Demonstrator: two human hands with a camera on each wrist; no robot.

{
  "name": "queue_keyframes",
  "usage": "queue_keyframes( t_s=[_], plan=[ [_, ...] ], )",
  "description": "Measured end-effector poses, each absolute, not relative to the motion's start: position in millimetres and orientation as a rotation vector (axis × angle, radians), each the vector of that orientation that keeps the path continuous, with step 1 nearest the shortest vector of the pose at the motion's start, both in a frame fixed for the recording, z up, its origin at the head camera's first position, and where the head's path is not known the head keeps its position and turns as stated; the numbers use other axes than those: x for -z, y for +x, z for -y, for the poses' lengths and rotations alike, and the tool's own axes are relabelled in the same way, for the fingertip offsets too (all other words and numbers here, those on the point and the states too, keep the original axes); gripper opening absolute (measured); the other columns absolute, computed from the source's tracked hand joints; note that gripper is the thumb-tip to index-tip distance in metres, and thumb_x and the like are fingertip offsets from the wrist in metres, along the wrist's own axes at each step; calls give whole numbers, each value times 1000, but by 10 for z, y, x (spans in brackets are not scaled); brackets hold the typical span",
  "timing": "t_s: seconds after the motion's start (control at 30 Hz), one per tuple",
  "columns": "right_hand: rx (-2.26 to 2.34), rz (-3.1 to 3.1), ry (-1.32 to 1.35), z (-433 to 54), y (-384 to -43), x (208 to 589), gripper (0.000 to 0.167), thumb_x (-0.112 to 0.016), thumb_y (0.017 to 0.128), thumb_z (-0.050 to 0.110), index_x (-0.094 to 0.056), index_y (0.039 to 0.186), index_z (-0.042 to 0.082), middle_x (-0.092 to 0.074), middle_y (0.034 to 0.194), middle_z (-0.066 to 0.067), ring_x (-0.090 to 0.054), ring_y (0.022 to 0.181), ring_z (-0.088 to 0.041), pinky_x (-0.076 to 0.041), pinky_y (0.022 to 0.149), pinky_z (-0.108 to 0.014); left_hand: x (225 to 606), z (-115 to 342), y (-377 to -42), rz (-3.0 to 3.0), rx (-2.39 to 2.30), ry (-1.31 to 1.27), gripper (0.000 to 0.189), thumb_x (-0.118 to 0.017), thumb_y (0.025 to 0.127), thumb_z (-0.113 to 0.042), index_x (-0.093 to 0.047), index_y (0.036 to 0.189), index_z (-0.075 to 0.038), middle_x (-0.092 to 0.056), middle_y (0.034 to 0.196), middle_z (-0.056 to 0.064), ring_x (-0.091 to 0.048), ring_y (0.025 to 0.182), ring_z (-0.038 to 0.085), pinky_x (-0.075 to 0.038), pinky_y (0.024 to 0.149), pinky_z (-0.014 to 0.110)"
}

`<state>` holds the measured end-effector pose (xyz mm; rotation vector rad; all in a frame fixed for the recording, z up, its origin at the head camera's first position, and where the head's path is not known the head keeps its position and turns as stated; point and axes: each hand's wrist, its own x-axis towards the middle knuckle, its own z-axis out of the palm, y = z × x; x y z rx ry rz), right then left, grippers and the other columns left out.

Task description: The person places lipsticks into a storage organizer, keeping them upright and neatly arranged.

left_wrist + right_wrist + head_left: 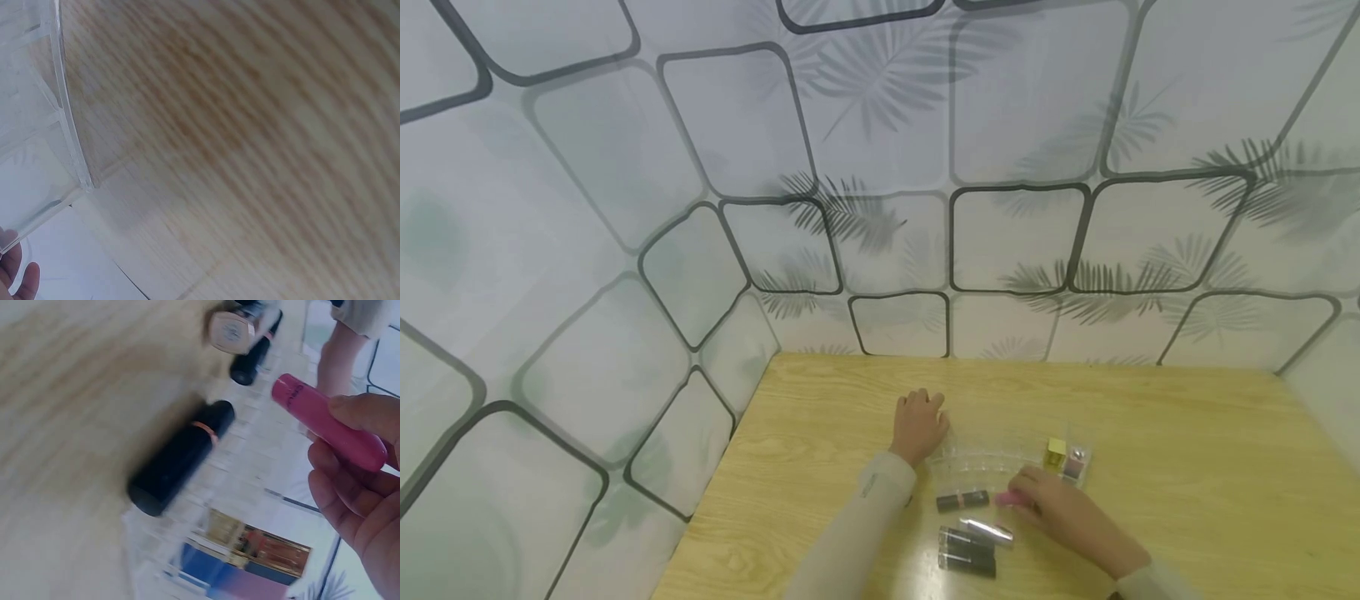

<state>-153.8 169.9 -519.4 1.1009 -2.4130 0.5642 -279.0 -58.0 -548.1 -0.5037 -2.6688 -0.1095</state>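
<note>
In the right wrist view, my right hand (359, 506) pinches a pink lipstick tube (325, 422) between thumb and fingers. From the head view, that right hand (1063, 510) is just in front of the clear compartmented organizer (977, 454), with the pink tube (1013, 497) at its fingertips. My left hand (919, 427) is at the organizer's left end. Its fingers (26, 282) bend around the corner of the clear wall (74, 144) in the left wrist view. A black lipstick tube with a rose-gold band (962, 501) lies along the organizer's front edge.
Closer to me lie a silver tube (988, 531) and two black tubes (967, 564) side by side. A gold-topped item (1055, 452) and a reddish one (1074, 462) stand in the organizer's right end. Patterned wall covering (895, 250) borders the wooden table (1187, 467).
</note>
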Motion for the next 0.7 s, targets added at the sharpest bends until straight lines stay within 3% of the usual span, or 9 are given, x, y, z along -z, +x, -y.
queue_keyframes(
  t_s=[0.7],
  plan=[
    [-436,2535,1129,-1849,-1910,4582,23,-79,64,3,-64,81,4,-62,76,-2,-61,68,-16,-53,62,-24,5478,582,-2785,2667,150,-508,25,-59,84,-29,-66,106,-19,-61,86,0,-52,73,13,-40,68,27]
  ],
)
